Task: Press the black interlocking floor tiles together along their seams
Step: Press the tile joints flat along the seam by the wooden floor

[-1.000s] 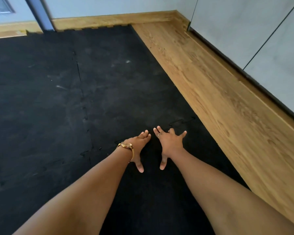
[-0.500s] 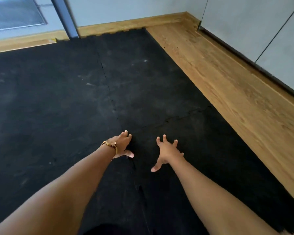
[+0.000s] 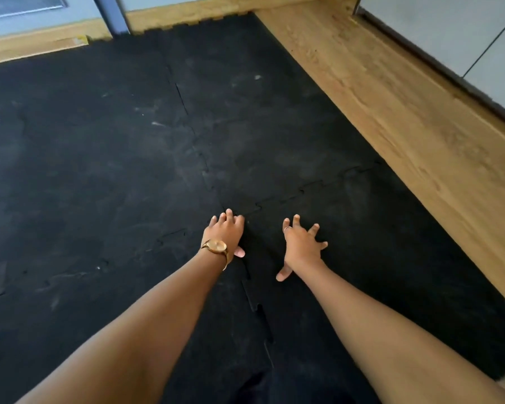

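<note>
Where seams cross, two hands (image 3: 226,233) (image 3: 301,247) (flat).

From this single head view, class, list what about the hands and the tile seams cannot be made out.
- Head view: palm contact of the left hand and right hand with the black tiles is hidden by the hands themselves.
- The seam near the body is cut off by the bottom edge.
- The far seam blurs into black.
</note>
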A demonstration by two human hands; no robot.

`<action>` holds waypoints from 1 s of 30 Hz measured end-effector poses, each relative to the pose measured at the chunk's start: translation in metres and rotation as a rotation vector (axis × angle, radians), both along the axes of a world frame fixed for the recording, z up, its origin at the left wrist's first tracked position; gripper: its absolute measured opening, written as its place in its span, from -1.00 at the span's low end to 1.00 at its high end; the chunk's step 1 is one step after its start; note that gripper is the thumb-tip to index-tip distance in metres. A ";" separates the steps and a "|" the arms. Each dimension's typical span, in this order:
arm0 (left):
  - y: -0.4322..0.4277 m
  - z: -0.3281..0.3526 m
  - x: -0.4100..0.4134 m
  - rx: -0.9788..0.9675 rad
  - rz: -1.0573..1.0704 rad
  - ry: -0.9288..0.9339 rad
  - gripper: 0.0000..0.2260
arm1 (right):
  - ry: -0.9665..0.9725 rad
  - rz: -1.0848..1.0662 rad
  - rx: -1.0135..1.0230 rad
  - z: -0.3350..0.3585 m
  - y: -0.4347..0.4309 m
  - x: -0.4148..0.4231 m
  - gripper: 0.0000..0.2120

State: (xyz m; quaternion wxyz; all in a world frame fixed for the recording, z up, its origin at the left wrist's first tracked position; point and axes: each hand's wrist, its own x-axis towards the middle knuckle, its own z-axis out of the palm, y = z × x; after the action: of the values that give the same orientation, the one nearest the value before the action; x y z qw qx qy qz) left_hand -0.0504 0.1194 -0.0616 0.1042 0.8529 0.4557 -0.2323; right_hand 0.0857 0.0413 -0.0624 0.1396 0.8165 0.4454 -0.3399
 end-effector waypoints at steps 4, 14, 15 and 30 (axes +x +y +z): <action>0.002 0.001 0.003 0.031 0.004 -0.029 -0.34 | 0.098 -0.005 -0.009 0.004 -0.008 0.006 0.30; 0.008 -0.006 -0.016 -0.187 0.040 -0.120 -0.19 | 0.122 -0.110 0.067 -0.010 -0.042 -0.029 0.40; 0.006 -0.003 -0.014 -0.175 0.070 -0.125 -0.24 | 0.114 -0.122 0.067 -0.011 -0.040 -0.030 0.40; -0.007 0.008 -0.001 0.022 0.114 -0.146 -0.27 | 0.020 -0.132 0.242 -0.010 -0.090 -0.050 0.08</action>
State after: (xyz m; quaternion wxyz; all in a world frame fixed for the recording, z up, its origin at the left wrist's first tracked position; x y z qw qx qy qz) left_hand -0.0517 0.1121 -0.0535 0.1409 0.8414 0.4972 -0.1583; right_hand 0.0354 -0.0492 -0.0726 0.0131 0.8515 0.4296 -0.3004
